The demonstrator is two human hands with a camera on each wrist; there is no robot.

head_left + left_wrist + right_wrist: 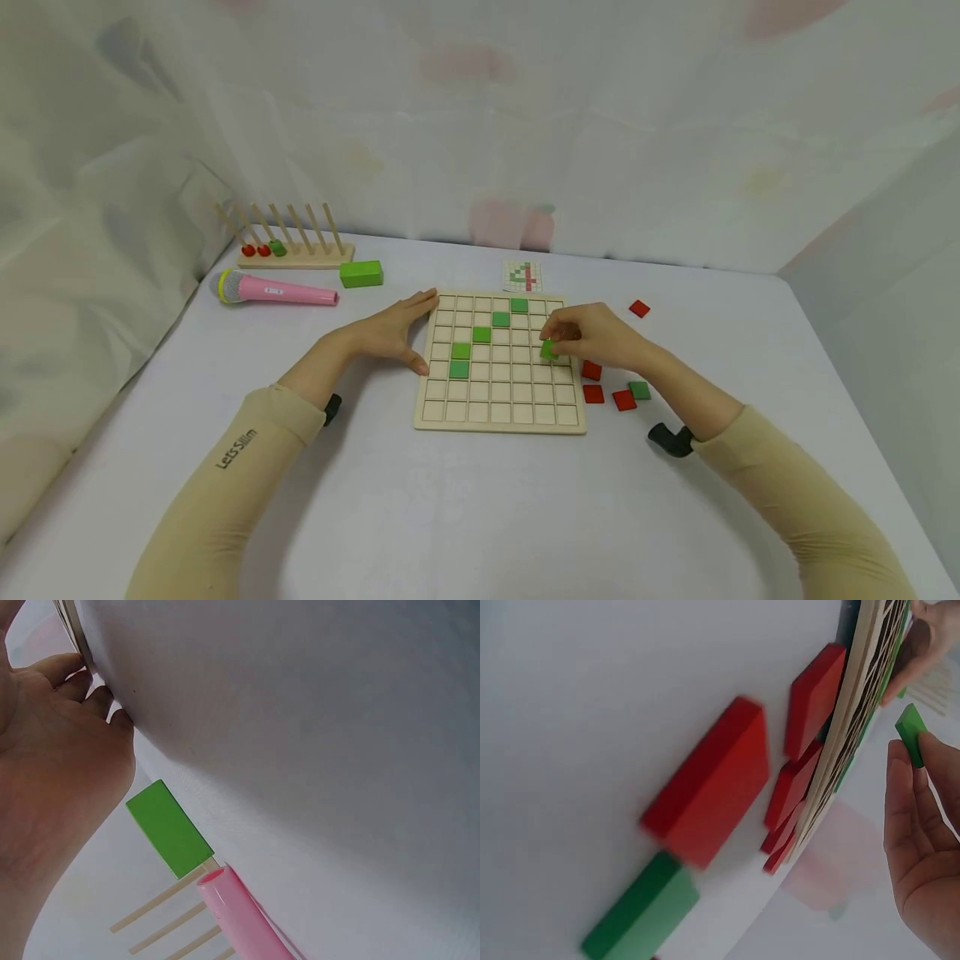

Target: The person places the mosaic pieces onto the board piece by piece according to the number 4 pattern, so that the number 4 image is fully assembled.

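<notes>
A wooden grid board (pixel 498 392) lies flat on the table, with several green tiles (pixel 482 335) in its squares, forming a slanting line. My right hand (pixel 596 335) pinches one green square tile (pixel 910 735) between thumb and fingers, above the board's right side. At the board's left edge rests my left hand (pixel 390 332), its thumb and fingers spread along the rim; in the left wrist view the left palm (pixel 64 750) shows with the fingertips at the board's edge. Beyond the far edge is a small pattern card (pixel 522 276) with green and red squares.
Several red tiles (pixel 624 401) and a green tile (pixel 640 390) lie right of the board; another red tile (pixel 639 308) sits farther back. At back left are a peg rack (pixel 296 260) with beads, a green block (pixel 362 273) and a pink toy microphone (pixel 288 291).
</notes>
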